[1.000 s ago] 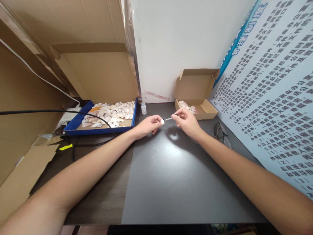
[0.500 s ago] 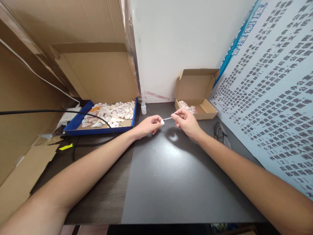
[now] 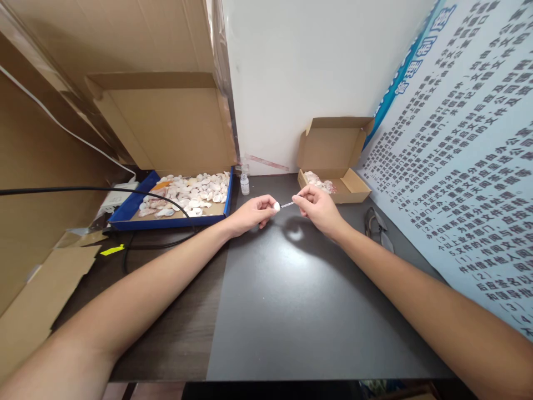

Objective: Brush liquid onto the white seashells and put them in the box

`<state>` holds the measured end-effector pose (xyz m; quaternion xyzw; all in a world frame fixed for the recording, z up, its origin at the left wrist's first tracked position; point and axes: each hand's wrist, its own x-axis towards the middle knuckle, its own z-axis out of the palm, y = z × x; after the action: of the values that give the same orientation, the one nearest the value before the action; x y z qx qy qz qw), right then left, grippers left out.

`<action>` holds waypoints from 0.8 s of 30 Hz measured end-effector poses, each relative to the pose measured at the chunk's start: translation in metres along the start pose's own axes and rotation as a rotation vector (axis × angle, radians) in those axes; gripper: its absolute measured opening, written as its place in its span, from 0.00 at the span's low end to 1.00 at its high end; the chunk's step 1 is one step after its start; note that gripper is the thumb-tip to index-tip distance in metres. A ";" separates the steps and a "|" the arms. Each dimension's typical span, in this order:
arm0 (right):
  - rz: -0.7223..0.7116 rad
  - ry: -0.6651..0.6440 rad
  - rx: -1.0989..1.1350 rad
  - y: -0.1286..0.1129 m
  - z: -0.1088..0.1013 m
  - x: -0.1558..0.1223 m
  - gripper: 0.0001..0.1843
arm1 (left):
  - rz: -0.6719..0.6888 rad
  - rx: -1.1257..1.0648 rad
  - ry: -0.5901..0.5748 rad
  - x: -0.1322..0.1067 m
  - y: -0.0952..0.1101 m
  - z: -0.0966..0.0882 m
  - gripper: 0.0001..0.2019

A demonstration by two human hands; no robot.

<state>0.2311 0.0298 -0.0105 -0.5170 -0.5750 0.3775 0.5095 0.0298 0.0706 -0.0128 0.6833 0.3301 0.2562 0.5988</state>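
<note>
My left hand (image 3: 251, 214) pinches a small white shell (image 3: 276, 206) above the dark table (image 3: 291, 311). My right hand (image 3: 317, 208) pinches a thin brush-like tool (image 3: 287, 204) whose tip touches the shell. Both hands hover near the table's far middle. A blue tray (image 3: 133, 208) with several pale shells lies to the left. A small clear bottle (image 3: 245, 184) stands just behind my left hand. A small open cardboard box (image 3: 353, 189) holding a few shells sits behind my right hand.
Large cardboard sheets (image 3: 166, 122) lean against the wall at the back left. A black cable (image 3: 83, 190) runs over the tray. A printed poster (image 3: 458, 166) leans on the right. A dark object (image 3: 372, 222) lies by the poster, and flat cardboard (image 3: 37, 300) at near left.
Almost nothing has moved. The tool in my right hand has shifted slightly against the shell; both hands stay in place.
</note>
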 end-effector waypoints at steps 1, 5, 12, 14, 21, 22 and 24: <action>0.002 -0.008 0.019 0.000 0.000 0.000 0.20 | 0.002 0.000 -0.005 0.000 0.000 0.000 0.11; 0.013 -0.006 0.060 0.000 0.002 0.000 0.22 | 0.008 0.011 -0.023 0.000 -0.001 0.000 0.12; -0.027 0.046 -0.007 0.004 0.002 0.000 0.21 | 0.016 -0.008 -0.019 0.000 -0.001 0.000 0.13; -0.040 0.058 -0.034 0.004 0.001 0.000 0.20 | 0.013 -0.017 -0.008 0.001 -0.001 0.000 0.13; -0.047 0.039 -0.058 0.003 0.000 0.000 0.18 | 0.010 -0.032 0.009 0.001 -0.001 0.001 0.13; -0.048 0.031 -0.054 0.002 0.000 -0.001 0.18 | 0.009 -0.031 0.009 0.001 -0.001 0.000 0.13; -0.050 0.013 -0.042 0.001 0.000 -0.001 0.19 | 0.008 -0.024 0.008 0.001 -0.001 0.000 0.12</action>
<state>0.2311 0.0289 -0.0117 -0.5156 -0.5922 0.3490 0.5115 0.0300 0.0711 -0.0138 0.6762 0.3267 0.2652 0.6047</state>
